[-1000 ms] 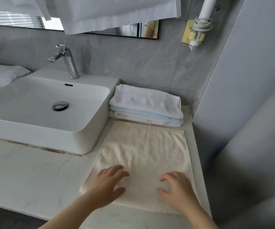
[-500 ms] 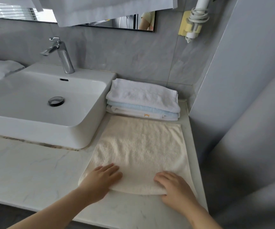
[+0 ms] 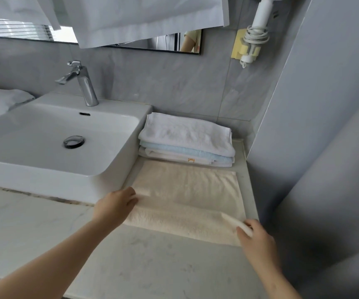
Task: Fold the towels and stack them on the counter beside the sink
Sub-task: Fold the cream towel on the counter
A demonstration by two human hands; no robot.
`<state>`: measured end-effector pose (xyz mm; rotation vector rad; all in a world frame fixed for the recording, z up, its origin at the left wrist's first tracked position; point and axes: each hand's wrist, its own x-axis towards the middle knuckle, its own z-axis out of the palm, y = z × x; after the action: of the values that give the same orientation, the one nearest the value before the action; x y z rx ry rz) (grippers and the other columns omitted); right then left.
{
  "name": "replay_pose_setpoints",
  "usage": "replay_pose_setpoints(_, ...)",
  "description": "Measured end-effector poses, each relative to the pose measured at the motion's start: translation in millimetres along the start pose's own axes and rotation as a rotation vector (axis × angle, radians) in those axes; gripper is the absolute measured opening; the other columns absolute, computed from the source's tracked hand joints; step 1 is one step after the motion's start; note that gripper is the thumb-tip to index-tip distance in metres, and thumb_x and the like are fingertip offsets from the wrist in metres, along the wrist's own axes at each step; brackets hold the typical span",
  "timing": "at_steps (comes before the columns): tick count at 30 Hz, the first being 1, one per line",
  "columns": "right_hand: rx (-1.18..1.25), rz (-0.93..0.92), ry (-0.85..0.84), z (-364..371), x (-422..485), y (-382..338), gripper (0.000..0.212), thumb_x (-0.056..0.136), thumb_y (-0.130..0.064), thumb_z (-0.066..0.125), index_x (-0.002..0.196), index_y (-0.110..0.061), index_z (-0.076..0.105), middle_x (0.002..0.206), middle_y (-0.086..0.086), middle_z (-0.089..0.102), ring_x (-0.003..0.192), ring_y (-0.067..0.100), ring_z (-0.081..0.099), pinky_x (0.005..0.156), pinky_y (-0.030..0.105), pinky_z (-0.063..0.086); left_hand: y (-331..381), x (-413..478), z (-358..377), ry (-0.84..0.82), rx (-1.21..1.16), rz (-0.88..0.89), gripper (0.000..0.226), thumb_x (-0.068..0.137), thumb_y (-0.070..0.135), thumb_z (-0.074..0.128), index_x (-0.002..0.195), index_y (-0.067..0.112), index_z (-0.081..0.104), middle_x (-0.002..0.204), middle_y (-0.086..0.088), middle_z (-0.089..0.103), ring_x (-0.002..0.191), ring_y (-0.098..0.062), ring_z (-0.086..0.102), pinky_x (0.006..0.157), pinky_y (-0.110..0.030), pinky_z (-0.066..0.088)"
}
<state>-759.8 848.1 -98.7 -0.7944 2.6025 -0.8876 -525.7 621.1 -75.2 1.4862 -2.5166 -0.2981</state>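
A white vessel sink [image 3: 44, 169] with a chrome faucet [image 3: 84, 85] and a chrome drain [image 3: 74, 141] sits on the left half of a pale marble counter [image 3: 142, 266]. Above it, sheets of white paper [image 3: 148, 16] hang over a wall mirror [image 3: 167, 43].

Just right of the sink's front corner, a person's left hand [image 3: 115, 207] pinches the left edge of a cream towel [image 3: 187, 190], fingers curled round the cloth. The towel lies spread on the counter between the sink and the right edge, and its near part is doubled over into a thick band.

Behind it, in the counter's back right corner and touching the sink's side, stands a stack of folded towels [image 3: 187, 137]: white on top, pale blue in the middle, white at the bottom. The bottom towel carries a small orange embroidered mark [image 3: 191, 160], too small to read.

At the counter's right edge, the right hand [image 3: 258, 240] grips the cream towel's near right corner between thumb and fingers.

On the tiled wall above, a white hair dryer [image 3: 258, 24] hangs in a yellow holder [image 3: 242, 47], with its cord coiled round the handle.
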Motion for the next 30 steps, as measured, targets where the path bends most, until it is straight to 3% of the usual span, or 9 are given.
replay_pose_setpoints(3,0.208,0.110,0.029,1,10,9,0.015,0.088,-0.012,0.061,0.097,-0.001,0.062,0.088,0.016,0.062,0.093,0.035,0.060,0.068,0.031,0.035,-3,4,4,-0.009,-0.400,-0.281,0.015,0.088,0.035,0.062,0.093,0.021,0.061,0.093,-0.003,0.063,0.085,-0.022,0.055,0.067,-0.028,0.041)
replay_pose_setpoints(6,0.259,0.146,0.040,5,15,14,0.008,0.088,-0.011,0.060,0.083,-0.006,0.057,0.087,0.018,0.062,0.093,0.036,0.059,0.068,0.032,0.035,-10,-1,5,-0.123,-0.822,-0.437,0.023,0.082,0.023,0.073,0.100,0.017,0.060,0.095,-0.004,0.059,0.086,-0.021,0.054,0.073,-0.029,0.041)
replay_pose_setpoints(8,0.265,0.150,0.042,8,17,15,0.011,0.090,-0.012,0.058,0.082,-0.007,0.053,0.086,0.017,0.059,0.094,0.036,0.058,0.069,0.031,0.032,-18,-8,8,-0.253,-0.806,-0.393,0.021,0.081,0.012,0.073,0.099,0.012,0.061,0.087,-0.003,0.060,0.079,-0.017,0.054,0.068,-0.025,0.042)
replay_pose_setpoints(10,0.287,0.142,0.053,10,17,13,0.011,0.091,-0.013,0.057,0.084,-0.008,0.051,0.089,0.017,0.059,0.096,0.037,0.058,0.070,0.030,0.031,-25,-10,8,-0.286,-0.741,-0.379,0.003,0.087,0.010,0.064,0.087,0.009,0.061,0.081,-0.007,0.058,0.073,-0.019,0.050,0.064,-0.027,0.038)
replay_pose_setpoints(12,0.283,0.123,0.068,10,16,12,0.011,0.092,-0.014,0.056,0.085,-0.008,0.050,0.094,0.018,0.062,0.096,0.037,0.058,0.071,0.031,0.032,-30,-10,9,-0.259,-0.745,-0.385,0.014,0.094,0.013,0.054,0.082,0.006,0.059,0.080,-0.011,0.055,0.075,-0.023,0.047,0.068,-0.030,0.036)
replay_pose_setpoints(16,0.237,0.121,0.021,8,16,11,0.019,0.093,-0.014,0.054,0.079,-0.005,0.045,0.082,0.016,0.056,0.088,0.037,0.057,0.067,0.033,0.032,-27,-10,11,-0.234,-0.590,-0.343,0.019,0.099,0.020,0.044,0.099,0.008,0.058,0.094,-0.012,0.060,0.083,-0.023,0.052,0.066,-0.029,0.038)
replay_pose_setpoints(21,0.130,0.192,-0.099,10,18,16,0.023,0.093,-0.015,0.053,0.072,-0.012,0.042,0.085,0.016,0.055,0.087,0.035,0.054,0.066,0.032,0.031,-30,-15,14,-0.351,-0.427,-0.312,0.024,0.100,0.025,0.038,0.096,0.012,0.058,0.095,-0.007,0.061,0.090,-0.022,0.055,0.071,-0.029,0.037)
replay_pose_setpoints(25,0.172,0.154,-0.040,3,21,10,0.016,0.093,-0.015,0.053,0.080,-0.007,0.048,0.083,0.016,0.055,0.087,0.037,0.054,0.066,0.032,0.031,-20,-9,11,-0.218,-0.519,-0.318,0.022,0.099,0.024,0.041,0.099,0.009,0.057,0.095,-0.011,0.061,0.087,-0.026,0.054,0.074,-0.032,0.040)
replay_pose_setpoints(30,0.266,0.077,0.123,-5,38,-3,0.016,0.094,-0.015,0.052,0.083,-0.004,0.049,0.082,0.015,0.055,0.078,0.029,0.047,0.067,0.033,0.030,-8,11,2,-0.037,-0.576,-0.311,0.028,0.099,0.029,0.040,0.097,0.005,0.054,0.085,-0.015,0.060,0.078,-0.027,0.052,0.065,-0.034,0.037)
